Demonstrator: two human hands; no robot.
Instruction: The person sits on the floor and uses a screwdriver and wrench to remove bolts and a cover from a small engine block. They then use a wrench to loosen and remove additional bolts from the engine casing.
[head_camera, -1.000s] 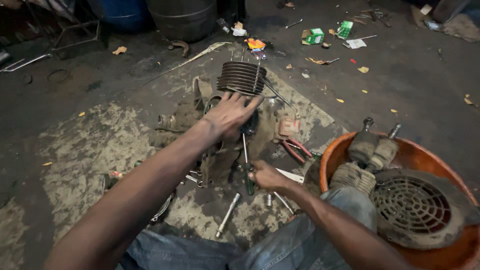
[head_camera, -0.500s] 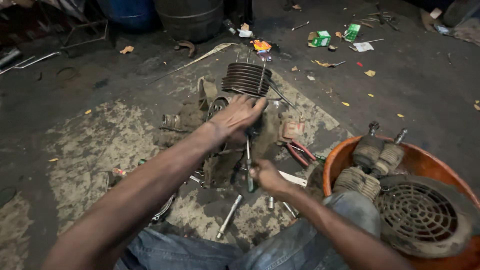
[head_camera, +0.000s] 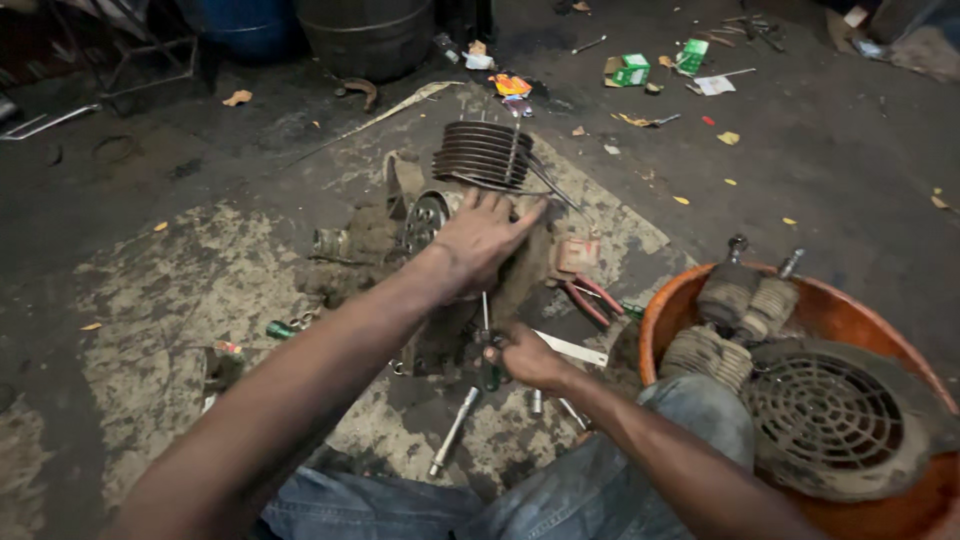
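A dirty concrete floor (head_camera: 820, 170) fills the room, stained pale in patches and littered with scraps. At the lower right stands an orange basin (head_camera: 668, 305) holding greasy engine parts, among them a round fan cover (head_camera: 835, 415) with a grille. In the middle of the floor lies a small engine (head_camera: 445, 225), its finned cylinder (head_camera: 485, 152) pointing away from the person.

The left hand (head_camera: 482, 238) lies flat on top of the engine, just below the fins, fingers spread and pressing down rather than closed around anything. The right hand (head_camera: 525, 355) sits nearer the person, just under the left one, curled shut around the handle of a screwdriver (head_camera: 486, 335). The thin shaft runs up from that fist toward the engine body and disappears beneath the left palm, so the tool's tip cannot be seen.

Red-handled pliers (head_camera: 585, 297) lie just right of the engine. A socket wrench (head_camera: 452, 432) rests on the floor below the right hand, near the person's jeans (head_camera: 420, 505).
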